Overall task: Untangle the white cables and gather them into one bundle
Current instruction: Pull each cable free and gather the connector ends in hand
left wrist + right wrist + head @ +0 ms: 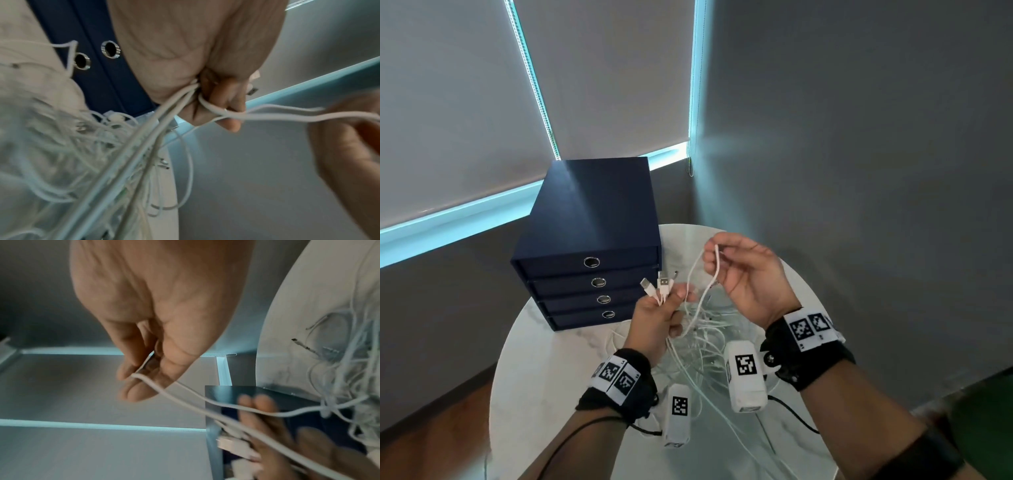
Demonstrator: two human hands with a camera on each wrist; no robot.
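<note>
Left hand (pixel 657 318), lower centre of the head view: fingers curled tight round several white cables (pixel 702 342), plug ends (pixel 659 286) sticking up above the fist. Right hand (pixel 746 277), just right of it and higher: fingertips pinching one looped cable strand (pixel 717 263). Rest of the tangle heaped below both hands on the round white table (pixel 544 359), beside the dark blue drawer box (pixel 592 219) at centre frame.

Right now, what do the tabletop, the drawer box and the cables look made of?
Tabletop: marble or a marble-look laminate, white with faint grey veining and a slight sheen; can't tell which.
Drawer box: likely board covered in matte navy paper or cloth, with shiny metal ring pulls.
White cables: smooth plastic or rubber jacket that drapes limply; the plugs show metal tips.
</note>
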